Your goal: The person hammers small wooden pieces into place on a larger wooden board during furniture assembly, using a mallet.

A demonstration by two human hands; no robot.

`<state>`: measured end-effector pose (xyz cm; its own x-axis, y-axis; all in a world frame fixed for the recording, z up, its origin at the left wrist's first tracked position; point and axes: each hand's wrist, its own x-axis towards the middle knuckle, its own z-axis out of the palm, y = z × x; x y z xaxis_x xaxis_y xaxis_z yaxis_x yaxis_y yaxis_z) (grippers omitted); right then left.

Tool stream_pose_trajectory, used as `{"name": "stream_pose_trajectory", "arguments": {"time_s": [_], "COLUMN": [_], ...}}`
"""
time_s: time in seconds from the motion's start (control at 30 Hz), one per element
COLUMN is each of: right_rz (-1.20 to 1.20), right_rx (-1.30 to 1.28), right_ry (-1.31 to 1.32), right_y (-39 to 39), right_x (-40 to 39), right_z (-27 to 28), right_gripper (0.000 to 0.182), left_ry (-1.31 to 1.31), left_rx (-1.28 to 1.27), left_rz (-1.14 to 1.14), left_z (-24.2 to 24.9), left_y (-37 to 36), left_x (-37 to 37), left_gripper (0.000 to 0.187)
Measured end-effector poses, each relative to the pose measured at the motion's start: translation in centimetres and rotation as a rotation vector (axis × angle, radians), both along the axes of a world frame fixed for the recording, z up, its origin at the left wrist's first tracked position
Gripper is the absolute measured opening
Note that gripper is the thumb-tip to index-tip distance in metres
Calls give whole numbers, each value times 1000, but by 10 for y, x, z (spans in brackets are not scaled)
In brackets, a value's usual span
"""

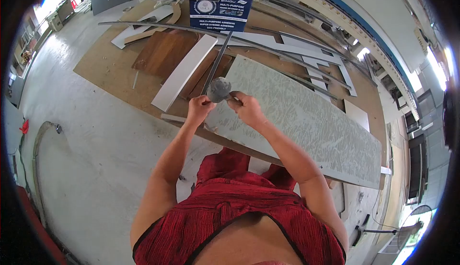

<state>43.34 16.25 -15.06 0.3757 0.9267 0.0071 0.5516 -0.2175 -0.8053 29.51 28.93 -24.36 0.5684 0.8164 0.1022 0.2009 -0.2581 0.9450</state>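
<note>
My right hand [247, 109] is closed around the short visible handle of a grey mallet [219, 89], its round worn head held over the corner of a panel. Just left of it, my left hand [199, 110] pinches the near end of a thin dark strip [219, 60], which slants away across the boards. Both hands are close together at the left end of a pale grey-green panel [306, 116] with a streaky, mottled surface. The mallet head hides part of the strip and the panel's corner.
The panel lies on a brown worktable [103, 66]. A long white board [184, 73], a brown wooden board [165, 51] and several dark strips lie beyond. A blue adhesive box [218, 16] stands at the back. On the floor at left is a hose [38, 145]; a fan [414, 226] stands right.
</note>
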Motion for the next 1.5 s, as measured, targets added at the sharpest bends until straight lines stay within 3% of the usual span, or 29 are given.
{"name": "stream_pose_trajectory", "arguments": {"time_s": [0.23, 0.33, 0.5, 0.63, 0.73, 1.03, 1.4, 1.5], "right_rz": [-12, -34, -59, -68, -13, -93, -132, -133], "right_rx": [-50, -18, -8, 37, -52, 77, 2, -6], "right_ry": [-245, -131, -204, -73, -307, 61, 19, 39], "right_y": [-1, -1, 1, 3, 0, 2, -5, -6], "right_x": [0, -2, 4, 2, 2, 11, 24, 22], "right_z": [-8, -3, -17, -11, -8, -8, -22, -19], "right_gripper": [31, 30, 29, 30, 30, 29, 31, 31], "left_ry": [-131, -150, -226, -135, -138, -103, 27, 70], "left_rx": [-13, -56, -76, -58, -25, -46, 184, 241], "left_rz": [-3, -2, -21, -14, -23, -16, -79, -66], "left_z": [-3, -15, -16, -5, -2, -8, -1, 2], "left_y": [-1, 1, 2, -1, -2, 2, 4, 2], "left_x": [1, 3, 3, 0, 0, 2, 6, 8], "left_gripper": [7, 8, 5, 7, 8, 10, 28, 25]}}
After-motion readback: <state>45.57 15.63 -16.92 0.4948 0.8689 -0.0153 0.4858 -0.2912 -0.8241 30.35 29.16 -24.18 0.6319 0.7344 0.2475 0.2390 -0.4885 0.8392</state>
